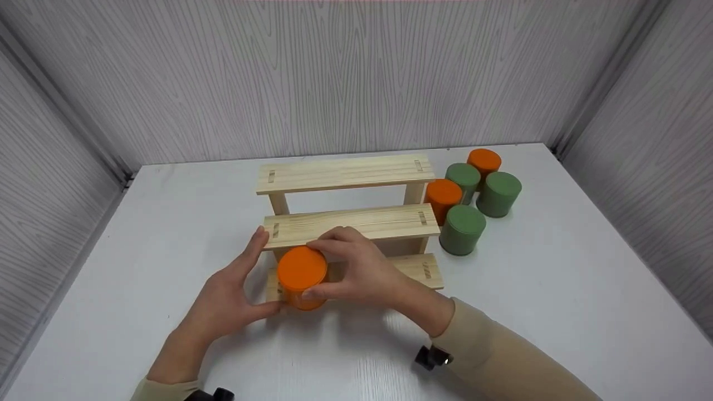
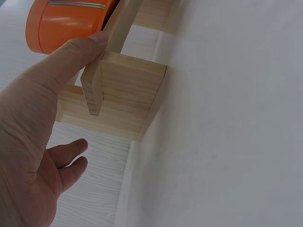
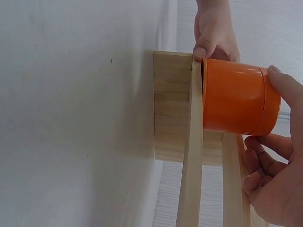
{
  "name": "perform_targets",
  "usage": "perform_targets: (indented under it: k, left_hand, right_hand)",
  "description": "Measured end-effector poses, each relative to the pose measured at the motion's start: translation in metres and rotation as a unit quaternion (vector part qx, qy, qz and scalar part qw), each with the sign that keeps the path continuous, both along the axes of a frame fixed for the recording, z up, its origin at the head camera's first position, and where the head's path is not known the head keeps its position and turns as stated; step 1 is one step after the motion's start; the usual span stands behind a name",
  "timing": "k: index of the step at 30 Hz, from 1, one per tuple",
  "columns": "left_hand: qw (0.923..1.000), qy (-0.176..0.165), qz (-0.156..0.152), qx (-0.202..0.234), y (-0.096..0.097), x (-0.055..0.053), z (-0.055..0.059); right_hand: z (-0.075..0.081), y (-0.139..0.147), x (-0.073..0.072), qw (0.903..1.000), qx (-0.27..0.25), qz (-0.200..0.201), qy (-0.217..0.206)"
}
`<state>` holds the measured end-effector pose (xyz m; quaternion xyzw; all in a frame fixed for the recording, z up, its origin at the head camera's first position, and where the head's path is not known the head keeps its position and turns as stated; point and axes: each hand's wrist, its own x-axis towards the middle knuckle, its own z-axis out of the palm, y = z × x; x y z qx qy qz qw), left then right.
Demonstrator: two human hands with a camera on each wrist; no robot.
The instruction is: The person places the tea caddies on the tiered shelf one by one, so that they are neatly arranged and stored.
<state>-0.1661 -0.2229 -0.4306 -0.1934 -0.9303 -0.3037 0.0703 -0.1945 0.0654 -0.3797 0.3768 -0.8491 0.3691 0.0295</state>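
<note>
An orange lidded canister (image 1: 302, 268) stands upright at the left end of the bottom tier of a three-tier wooden shelf (image 1: 351, 225). My right hand (image 1: 362, 273) pinches it from the right, thumb at the front and fingers behind, near the lid. At the shelf's left end is my left hand (image 1: 225, 301), fingers extended and spread. Its thumb (image 2: 78, 52) rests against the front edge of the bottom board, close to the canister's base, while a fingertip reaches the middle board's left corner. In the right wrist view, the canister's base (image 3: 234, 97) meets the board.
Right of the shelf, green canisters (image 1: 462, 229) and two more orange ones (image 1: 444, 197) stand grouped on the white table (image 1: 557, 289). Wood-grain panels (image 1: 356, 78) enclose the back and sides.
</note>
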Motion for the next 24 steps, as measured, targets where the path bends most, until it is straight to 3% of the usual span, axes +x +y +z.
perform_targets:
  k: [13, 24]
  left_hand:
    - [0.9998, 0.014, -0.009, 0.013, -0.002, -0.001, -0.001]
    - [0.9999, 0.009, -0.005, 0.012, -0.002, 0.0, -0.001]
  right_hand:
    - [0.002, 0.002, 0.0, 1.0, -0.006, 0.004, 0.001]
    - [0.023, 0.027, 0.003, 0.9972, -0.072, 0.012, 0.014]
